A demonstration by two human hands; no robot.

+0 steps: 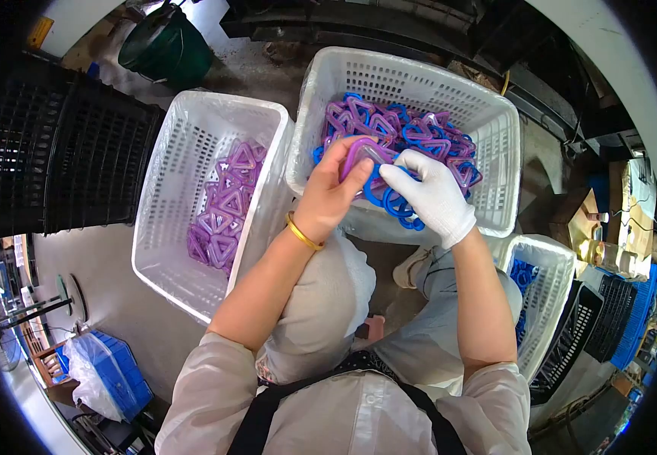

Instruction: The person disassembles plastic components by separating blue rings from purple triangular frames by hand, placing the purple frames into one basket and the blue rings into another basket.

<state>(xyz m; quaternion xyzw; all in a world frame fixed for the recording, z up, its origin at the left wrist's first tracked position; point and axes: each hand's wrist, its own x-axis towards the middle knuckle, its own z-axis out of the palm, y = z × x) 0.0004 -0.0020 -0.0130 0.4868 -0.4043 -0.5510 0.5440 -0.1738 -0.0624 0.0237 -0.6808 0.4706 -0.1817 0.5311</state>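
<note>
My left hand (pixel 327 196), bare with a gold bangle (pixel 303 232) at the wrist, pinches a translucent purple triangular frame (pixel 349 161). Against it, my right hand (pixel 433 196) in a white glove is closed on several blue plastic rings (pixel 397 205), which hang below the fingers. Whether the rings are joined to the triangle is hidden by the fingers. Both hands are over the near rim of a white perforated basket (pixel 504 159), which holds a mixed pile of purple triangles and blue pieces (pixel 423 136).
To the left, a plastic-lined white basket (pixel 163 220) holds purple triangles (pixel 226 205). A smaller white basket (pixel 552 262) with blue pieces (pixel 523 277) stands at my right knee. Black crates (pixel 63 152), a green bucket (pixel 168 49) and a blue bin (pixel 120 371) stand around.
</note>
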